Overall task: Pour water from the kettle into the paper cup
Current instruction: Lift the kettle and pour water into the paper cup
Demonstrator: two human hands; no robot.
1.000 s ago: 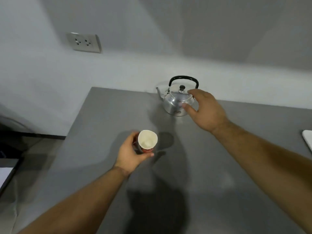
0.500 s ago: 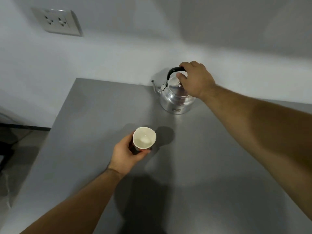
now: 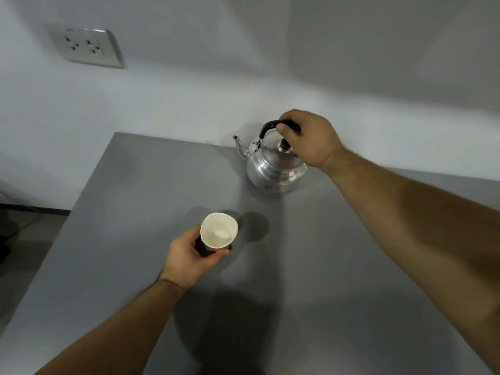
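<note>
A shiny metal kettle [image 3: 273,169] with a black arched handle stands on the grey table [image 3: 311,266] near the back wall, spout pointing left. My right hand [image 3: 311,139] is closed around the top of that handle. The paper cup [image 3: 218,230], white inside and dark red outside, sits in front of the kettle and to its left, its mouth open upward. My left hand [image 3: 189,255] wraps around the cup's near side. I see no water in the cup.
The table's left edge [image 3: 89,185] drops to a dark floor. A white wall with a double socket [image 3: 86,48] rises right behind the kettle.
My right hand went from beside the kettle's body up onto its handle and closed on it. My left hand kept hold of the cup. The view shifted a little.
</note>
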